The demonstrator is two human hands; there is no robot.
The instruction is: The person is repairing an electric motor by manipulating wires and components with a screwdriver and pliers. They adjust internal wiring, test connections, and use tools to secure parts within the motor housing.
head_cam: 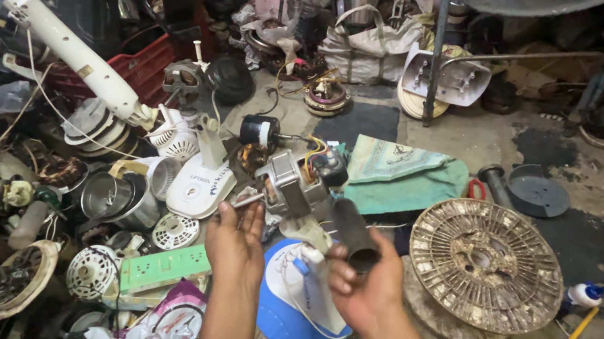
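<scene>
Cluttered workshop floor; fan motor between left hand, right hand.

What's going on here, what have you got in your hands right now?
A person sits on a workshop floor amid fan parts. The left hand touches the underside of a small electric motor with coloured wires, raised over a blue and white base. The right hand grips a dark cylindrical tube beside the motor. A dirty round fan grille lies to the right, a green cloth behind, and a green power strip to the left.
</scene>
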